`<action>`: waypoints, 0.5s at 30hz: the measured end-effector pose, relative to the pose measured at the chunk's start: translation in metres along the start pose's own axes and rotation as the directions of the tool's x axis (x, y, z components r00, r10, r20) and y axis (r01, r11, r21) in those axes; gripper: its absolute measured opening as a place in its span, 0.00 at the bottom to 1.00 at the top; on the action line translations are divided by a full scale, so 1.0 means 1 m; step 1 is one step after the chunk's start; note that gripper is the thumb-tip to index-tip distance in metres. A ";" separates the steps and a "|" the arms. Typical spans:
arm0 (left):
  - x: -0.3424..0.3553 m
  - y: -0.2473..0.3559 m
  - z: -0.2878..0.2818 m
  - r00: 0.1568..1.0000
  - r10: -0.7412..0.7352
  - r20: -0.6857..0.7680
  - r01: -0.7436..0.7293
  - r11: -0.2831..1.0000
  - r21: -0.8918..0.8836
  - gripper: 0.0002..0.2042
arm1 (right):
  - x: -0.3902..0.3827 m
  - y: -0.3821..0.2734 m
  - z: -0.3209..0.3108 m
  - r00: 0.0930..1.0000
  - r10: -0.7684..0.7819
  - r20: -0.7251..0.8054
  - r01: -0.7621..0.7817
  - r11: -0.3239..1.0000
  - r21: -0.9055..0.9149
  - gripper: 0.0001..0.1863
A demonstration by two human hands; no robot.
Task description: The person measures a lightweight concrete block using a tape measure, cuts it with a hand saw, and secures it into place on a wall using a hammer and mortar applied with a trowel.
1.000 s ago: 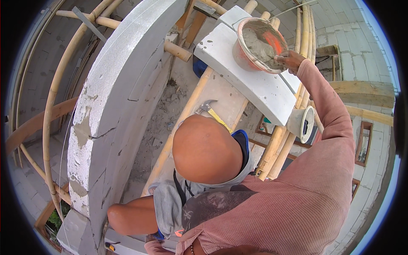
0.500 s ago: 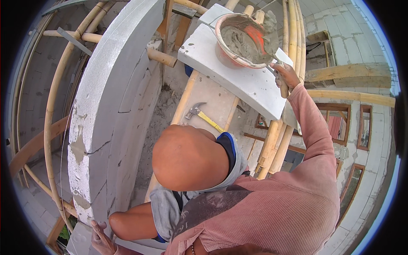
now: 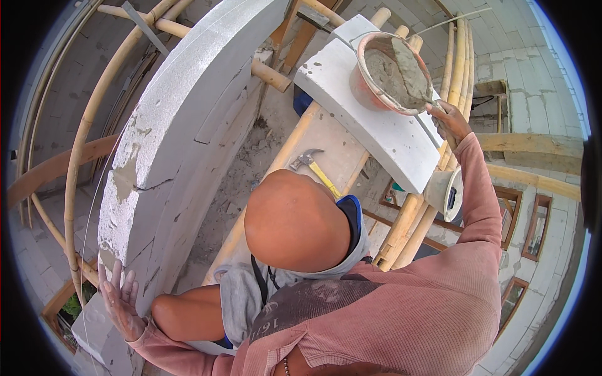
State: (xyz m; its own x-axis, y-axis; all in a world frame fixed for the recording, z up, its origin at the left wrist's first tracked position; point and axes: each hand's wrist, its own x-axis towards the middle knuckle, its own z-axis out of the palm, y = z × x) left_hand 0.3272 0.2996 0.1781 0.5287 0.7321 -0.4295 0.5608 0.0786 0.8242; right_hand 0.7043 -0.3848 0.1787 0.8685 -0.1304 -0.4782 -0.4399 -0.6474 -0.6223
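My right hand (image 3: 449,121) is closed round the handle of a trowel. Its mortar-coated blade (image 3: 409,69) lies across the mouth of a reddish bucket (image 3: 370,89), over wet grey mortar (image 3: 381,70). The bucket stands on a white block slab (image 3: 392,139) at the upper right. Beside the near end of a light block wall (image 3: 164,135), my left hand (image 3: 123,305) is raised with its fingers spread and nothing in it. Whether its fingertips touch the wall I cannot tell.
A claw hammer with a yellow handle (image 3: 324,178) lies past my knee. Bamboo poles (image 3: 401,229) run under the slab and along the left. A second, pale bucket (image 3: 446,195) sits below my right forearm. A thin string (image 3: 108,182) runs along the wall.
The trowel blade has swung from the bucket's right rim to over its mouth. My left hand has risen along the wall's end and spread its fingers. The view has shifted.
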 end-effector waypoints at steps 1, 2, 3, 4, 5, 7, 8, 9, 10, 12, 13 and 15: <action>0.003 -0.005 -0.008 0.998 0.066 -0.006 -0.066 0.993 -0.099 0.38 | 0.002 -0.009 0.004 0.999 -0.013 0.046 0.012 1.000 0.011 0.21; 0.000 -0.012 -0.021 0.990 0.129 -0.048 -0.136 0.972 -0.193 0.40 | -0.006 -0.026 0.015 0.995 -0.064 0.081 0.062 0.998 0.019 0.21; -0.002 -0.013 -0.036 0.981 0.192 -0.001 -0.183 0.930 -0.320 0.40 | -0.003 -0.039 0.024 0.988 -0.104 0.114 0.104 0.995 0.009 0.22; -0.004 -0.002 -0.047 0.974 0.226 0.002 -0.206 0.889 -0.409 0.40 | 0.003 -0.048 0.035 0.972 -0.155 0.178 0.148 0.988 0.050 0.22; -0.005 0.009 -0.053 0.964 0.267 0.018 -0.222 0.838 -0.499 0.41 | 0.005 -0.058 0.041 0.961 -0.173 0.218 0.183 0.983 -0.029 0.23; 0.007 0.029 -0.047 0.918 0.396 -0.025 -0.342 0.758 -0.556 0.41 | -0.012 -0.087 0.053 0.909 -0.246 0.336 0.297 0.948 -0.110 0.23; 0.006 0.041 -0.062 0.881 0.473 -0.010 -0.414 0.761 -0.499 0.40 | 0.001 -0.090 0.063 0.837 -0.335 0.432 0.422 0.898 -0.121 0.25; 0.008 0.052 -0.068 0.852 0.524 0.000 -0.461 0.749 -0.476 0.40 | 0.004 -0.107 0.076 0.775 -0.350 0.527 0.520 0.826 -0.217 0.26; 0.002 0.058 -0.075 0.827 0.562 -0.001 -0.501 0.735 -0.457 0.40 | -0.006 -0.128 0.105 0.703 -0.394 0.592 0.587 0.792 -0.169 0.24; -0.010 0.073 -0.092 0.781 0.625 0.000 -0.567 0.709 -0.419 0.40 | -0.012 -0.171 0.167 0.639 -0.297 0.709 0.574 0.798 -0.183 0.21; -0.018 0.078 -0.101 0.763 0.647 -0.001 -0.592 0.698 -0.403 0.40 | -0.020 -0.194 0.200 0.611 -0.174 0.772 0.522 0.822 -0.227 0.19; -0.038 0.090 -0.114 0.735 0.678 0.003 -0.633 0.688 -0.356 0.40 | -0.044 -0.233 0.276 0.399 -0.204 0.894 0.632 0.767 -0.108 0.18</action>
State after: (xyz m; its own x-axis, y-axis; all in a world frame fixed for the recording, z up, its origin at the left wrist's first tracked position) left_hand 0.2846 0.3559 0.3112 0.7710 0.5890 0.2421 -0.1758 -0.1687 0.9699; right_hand 0.7055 -0.0213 0.1739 0.2319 0.7511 -0.6182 0.2363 -0.6599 -0.7132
